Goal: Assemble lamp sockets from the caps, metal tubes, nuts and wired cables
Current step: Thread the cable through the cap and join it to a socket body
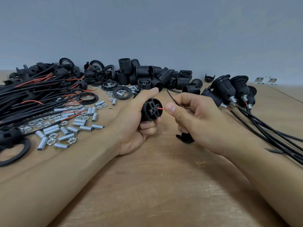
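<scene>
Socket wiring mid-table, parts stacked all round.
Wooden table (164, 185) carries: cable bundle (32, 95) far left, pile of threaded socket bodies (157, 76) at the back wall, finished sockets (229, 90) with cables trailing right, metal tubes (68, 126) and nuts (52, 141) scattered left of the forearm. Left hand (136, 122) grips a socket body (151, 110), inner face up. Right hand (188, 112) pinches a red wire (161, 108) at that face; black cap (185, 138) partly hidden under it.
</scene>
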A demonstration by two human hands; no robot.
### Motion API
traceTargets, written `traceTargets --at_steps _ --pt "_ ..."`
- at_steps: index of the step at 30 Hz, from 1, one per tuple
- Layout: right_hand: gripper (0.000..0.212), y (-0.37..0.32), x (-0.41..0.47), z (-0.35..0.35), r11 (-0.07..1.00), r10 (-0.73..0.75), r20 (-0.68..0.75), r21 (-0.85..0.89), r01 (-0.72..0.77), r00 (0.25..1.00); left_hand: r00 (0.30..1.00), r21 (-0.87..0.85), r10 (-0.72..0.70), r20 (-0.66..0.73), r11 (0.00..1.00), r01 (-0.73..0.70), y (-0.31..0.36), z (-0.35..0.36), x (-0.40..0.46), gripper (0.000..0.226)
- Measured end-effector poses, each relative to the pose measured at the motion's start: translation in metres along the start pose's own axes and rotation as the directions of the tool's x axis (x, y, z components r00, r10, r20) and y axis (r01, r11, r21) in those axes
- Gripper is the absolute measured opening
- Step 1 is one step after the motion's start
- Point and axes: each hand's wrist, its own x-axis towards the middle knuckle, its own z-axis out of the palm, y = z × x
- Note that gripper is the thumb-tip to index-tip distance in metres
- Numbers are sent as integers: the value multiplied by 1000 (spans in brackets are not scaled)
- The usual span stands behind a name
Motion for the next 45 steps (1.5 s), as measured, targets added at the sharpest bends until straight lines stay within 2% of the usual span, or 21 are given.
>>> traceTargets --at_steps 4,14,19,25,31,36,38,42,45 --pt "19 -2 0 0 996 34 -3 84 -33 999 1000 -4 13 -8 1000 -13 0 -1 0 37" --pt "28 -6 0 -2 997 80 -38 13 -79 996 999 83 37 5 996 -37 -3 2 -1 36" --pt "29 -5 -1 -3 994 96 -39 51 -94 995 998 23 17 -53 1000 -15 -1 -1 1 38" --pt "31 -5 0 -4 995 101 -44 23 -100 994 998 60 35 -46 998 -32 -2 -1 1 35" --pt "31 -6 0 -5 983 144 -38 118 -138 989 999 66 33 -36 997 -31 -2 -2 1 34" --pt "29 -6 0 -5 984 149 -53 104 -143 987 997 96 55 -45 994 -50 -4 -1 2 34" --pt "30 -5 -1 -4 993 115 -76 47 -112 990 995 107 76 -59 992 -69 -5 -1 2 35" --pt "23 -3 -3 3 962 -72 -181 -272 21 981 987 135 124 -106 985 -109 -8 1 3 38" --pt "19 -2 -6 7 936 -159 -185 -340 89 970 979 153 158 -131 979 -138 -9 1 2 39"
